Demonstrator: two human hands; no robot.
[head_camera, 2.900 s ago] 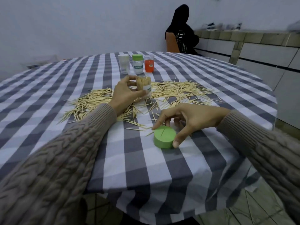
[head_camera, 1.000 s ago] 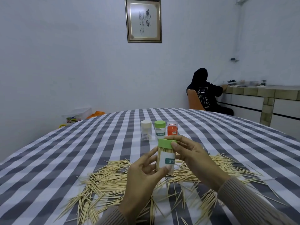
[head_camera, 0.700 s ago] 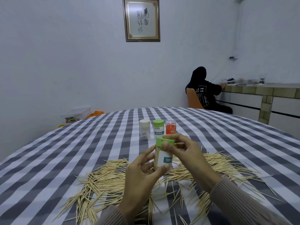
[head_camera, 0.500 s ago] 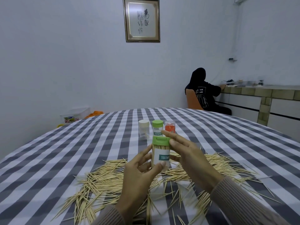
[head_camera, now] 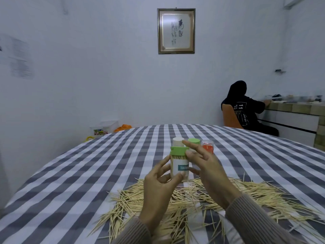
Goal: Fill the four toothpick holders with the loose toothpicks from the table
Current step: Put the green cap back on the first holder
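A clear toothpick holder (head_camera: 180,167) packed with toothpicks, white label, green cap (head_camera: 178,150) on top, is held upright above the table. My left hand (head_camera: 158,187) grips its lower body between thumb and fingers. My right hand (head_camera: 205,169) touches the cap and the holder's right side with straightened fingers. Behind stand three more holders: a white-capped one (head_camera: 177,141), a green-capped one (head_camera: 194,140) and an orange one (head_camera: 207,147). Loose toothpicks (head_camera: 246,194) lie in a wide heap under my hands.
The round table has a grey-and-white checked cloth (head_camera: 105,164). A person in black (head_camera: 244,110) sits on an orange chair at a counter (head_camera: 295,110) at the back right. A plastic box (head_camera: 103,127) sits on the floor at the left wall.
My right hand took the green cap from the table and set it on the filled holder. My head lifted. The holder has risen slightly and my right fingers have straightened on the cap.
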